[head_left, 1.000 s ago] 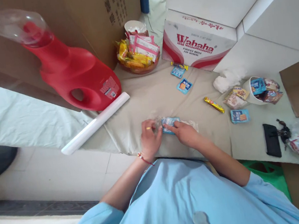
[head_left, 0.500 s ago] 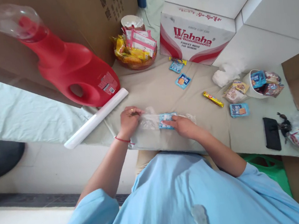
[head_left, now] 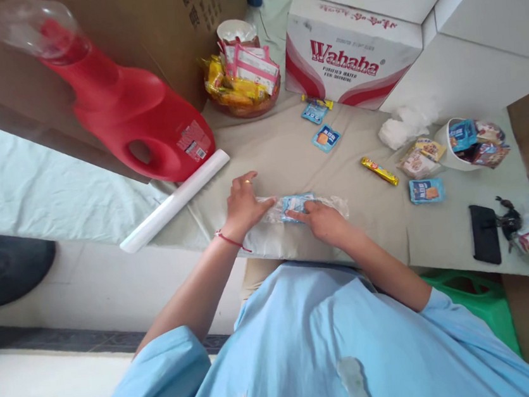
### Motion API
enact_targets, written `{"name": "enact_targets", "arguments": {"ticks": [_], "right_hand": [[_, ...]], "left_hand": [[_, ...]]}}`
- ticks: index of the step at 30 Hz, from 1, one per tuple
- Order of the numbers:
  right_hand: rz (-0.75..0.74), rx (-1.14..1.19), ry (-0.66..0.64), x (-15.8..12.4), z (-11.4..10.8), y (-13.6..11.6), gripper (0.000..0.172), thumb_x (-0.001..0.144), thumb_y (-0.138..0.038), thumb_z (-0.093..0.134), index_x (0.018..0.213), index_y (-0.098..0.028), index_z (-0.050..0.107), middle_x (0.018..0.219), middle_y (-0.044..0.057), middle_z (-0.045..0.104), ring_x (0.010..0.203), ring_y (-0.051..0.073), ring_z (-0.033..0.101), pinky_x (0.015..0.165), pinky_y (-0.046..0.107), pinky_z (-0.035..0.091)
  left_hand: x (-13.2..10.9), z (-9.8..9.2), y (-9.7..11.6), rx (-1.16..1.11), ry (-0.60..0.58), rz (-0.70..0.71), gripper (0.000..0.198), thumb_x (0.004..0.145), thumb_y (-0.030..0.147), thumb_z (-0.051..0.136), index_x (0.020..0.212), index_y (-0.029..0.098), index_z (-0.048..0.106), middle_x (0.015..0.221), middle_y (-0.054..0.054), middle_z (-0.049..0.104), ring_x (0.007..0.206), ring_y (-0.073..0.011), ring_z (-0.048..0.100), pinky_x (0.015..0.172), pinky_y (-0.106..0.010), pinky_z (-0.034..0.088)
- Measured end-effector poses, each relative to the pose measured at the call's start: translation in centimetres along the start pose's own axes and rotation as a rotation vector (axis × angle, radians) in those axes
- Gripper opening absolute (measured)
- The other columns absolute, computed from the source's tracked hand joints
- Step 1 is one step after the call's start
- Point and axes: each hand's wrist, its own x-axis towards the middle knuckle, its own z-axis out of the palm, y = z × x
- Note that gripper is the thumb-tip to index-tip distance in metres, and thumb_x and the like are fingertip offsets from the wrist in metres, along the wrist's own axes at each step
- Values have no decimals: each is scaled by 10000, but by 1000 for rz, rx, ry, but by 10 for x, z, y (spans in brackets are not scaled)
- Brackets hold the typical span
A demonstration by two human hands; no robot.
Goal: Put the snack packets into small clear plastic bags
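**A:** What are the hands doing?

**B:** The left hand (head_left: pixel 244 206) lies flat with its fingers spread on one end of a clear crinkled plastic bag (head_left: pixel 269 239). The right hand (head_left: pixel 325 222) has curled fingertips on a small blue snack packet (head_left: pixel 295 204), which lies between the two hands at the bag's top edge. I cannot tell whether that hand pinches the packet or only presses it.

**A:** What lies around them?

**B:** All of it is on a beige cloth-covered surface (head_left: pixel 289 164). A white rolled tube (head_left: pixel 174 201) lies near the left hand's outer side, apart from it. Beyond the tube is a big red plastic jug (head_left: pixel 141 120). Ahead of the hands are two loose blue packets (head_left: pixel 326 137). Past those stand a brown bowl of yellow and pink snacks (head_left: pixel 242 89) and a white-and-red carton (head_left: pixel 349 61). Out past the right hand lie a yellow wrapped bar (head_left: pixel 378 171), a white cup of snack packets (head_left: pixel 471 144) and a black phone (head_left: pixel 485 242).
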Motion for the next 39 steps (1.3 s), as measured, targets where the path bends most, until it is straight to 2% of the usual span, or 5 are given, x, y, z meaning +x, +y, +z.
{"name": "enact_targets", "arguments": {"ticks": [4,12,22,28,39], "right_hand": [[-34,86,20,1,2,7,607,1024,-75,426,1579,-289,549,1185,119,650,1007,226,610,903,316,449],[-188,401,116,-6,1,29,622,1009,-257,598,1602,-133,458,1159,129,651,991,227,593,955,368,480],[-175,584,279,-27,18,34,361,1017,-272,529,1332,-165,668,1292,134,669,1196,248,610,1077,394,477],[472,335,603,-44,33,42,449,932,-326,679,1336,-130,686,1422,221,568,1295,372,482,1105,508,434],[347,405,458,24,-15,5,172,992,-220,559,1073,-160,698,1008,81,711,917,211,614,845,308,448]], "left_hand": [[-20,-10,-11,198,-137,46,284,730,256,763,1010,219,729,1285,-144,664,1281,-384,561,1076,-525,483],[-45,-11,22,-205,9,-10,84,834,306,654,841,223,652,796,2,691,724,-170,620,743,-297,530],[-55,68,45,23,-151,506,381,920,165,476,1184,145,750,1225,-145,712,1190,-291,633,1110,-470,500],[-76,72,32,194,-125,589,564,917,115,490,1471,91,589,1473,-207,609,1341,-348,546,1189,-511,428],[-81,71,37,236,-118,562,454,966,131,466,1376,151,660,1435,-196,660,1352,-341,584,1147,-531,430]]}}
